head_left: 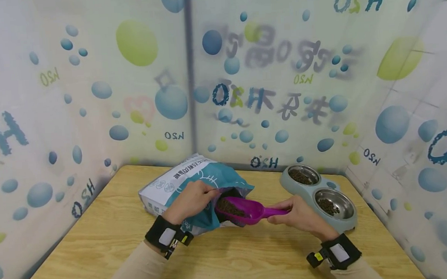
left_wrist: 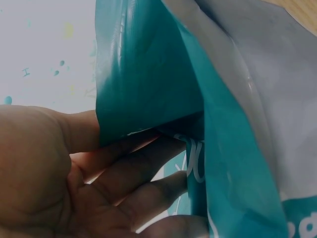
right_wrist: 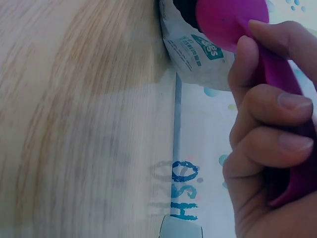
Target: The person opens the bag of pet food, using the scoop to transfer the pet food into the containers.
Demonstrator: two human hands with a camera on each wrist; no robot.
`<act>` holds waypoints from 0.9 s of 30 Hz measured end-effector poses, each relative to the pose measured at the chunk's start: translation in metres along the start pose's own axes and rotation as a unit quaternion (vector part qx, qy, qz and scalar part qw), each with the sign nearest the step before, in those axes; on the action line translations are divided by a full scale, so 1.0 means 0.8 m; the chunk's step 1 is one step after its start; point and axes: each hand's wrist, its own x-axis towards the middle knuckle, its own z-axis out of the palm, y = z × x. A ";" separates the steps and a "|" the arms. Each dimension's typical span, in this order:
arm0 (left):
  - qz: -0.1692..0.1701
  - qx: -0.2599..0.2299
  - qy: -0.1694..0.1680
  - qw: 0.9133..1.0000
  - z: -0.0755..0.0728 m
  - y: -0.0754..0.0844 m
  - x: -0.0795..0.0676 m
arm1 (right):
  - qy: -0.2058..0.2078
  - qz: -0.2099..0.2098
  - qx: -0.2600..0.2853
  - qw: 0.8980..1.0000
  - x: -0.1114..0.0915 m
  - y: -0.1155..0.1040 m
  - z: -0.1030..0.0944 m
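A teal and white pet food bag [head_left: 183,176] lies on its side on the wooden table, its mouth facing right. My left hand [head_left: 191,200] pinches the upper edge of that mouth; in the left wrist view the thumb is on one side of the teal film [left_wrist: 143,74] and the fingers on the other. My right hand [head_left: 299,214] grips the handle of a purple scoop [head_left: 252,210], fingers curled round it in the right wrist view. Brown kibble [head_left: 229,206] lies in the scoop, whose front end is inside the bag's mouth.
To the right stands a light blue double pet feeder [head_left: 307,196] with two steel bowls, kibble in both the far bowl [head_left: 302,175] and the near bowl [head_left: 334,204]. Printed curtains [head_left: 285,144] enclose the back and sides of the table [head_left: 231,258].
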 end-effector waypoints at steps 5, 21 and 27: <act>0.002 -0.002 -0.001 1.000 0.000 -0.001 0.000 | -0.008 -0.022 0.026 0.999 0.001 0.003 -0.003; -0.023 0.006 0.003 1.000 0.000 -0.001 0.004 | 0.047 -0.082 0.082 0.992 0.004 0.002 -0.004; -0.019 0.006 -0.005 1.000 0.000 -0.003 0.004 | 0.044 -0.101 0.112 0.988 0.000 0.000 -0.007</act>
